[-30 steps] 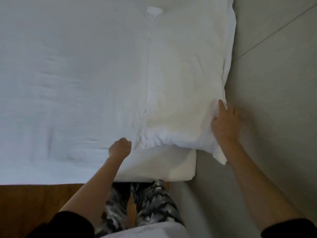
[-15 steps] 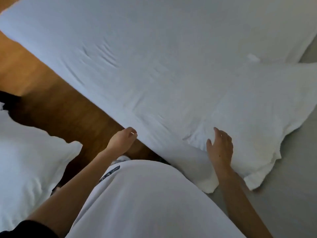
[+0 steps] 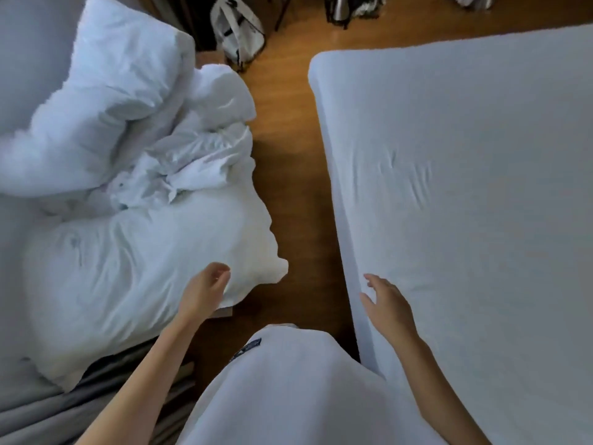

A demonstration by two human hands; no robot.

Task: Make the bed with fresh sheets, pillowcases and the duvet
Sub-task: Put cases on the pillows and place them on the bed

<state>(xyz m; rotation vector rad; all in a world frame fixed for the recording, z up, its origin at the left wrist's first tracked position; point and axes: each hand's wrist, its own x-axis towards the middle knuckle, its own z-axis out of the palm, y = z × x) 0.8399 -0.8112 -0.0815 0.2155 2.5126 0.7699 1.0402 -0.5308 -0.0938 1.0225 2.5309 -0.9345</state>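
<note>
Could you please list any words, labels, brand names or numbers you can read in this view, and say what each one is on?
No text can be read here.
Dark label on the person's white shirt: it may carry lettering, but it is too small and blurred to read.
White backpack on the floor: no legible brand or marking.
Pillow, duvet and fitted sheet: plain white, no visible print.

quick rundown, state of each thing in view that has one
white fitted sheet on the mattress: stretched on, lightly creased
plump white pillow: lying on the other bed
crumpled white duvet: bunched up
left hand: loosely curled, at the pillow corner
right hand: open, over the mattress edge
</note>
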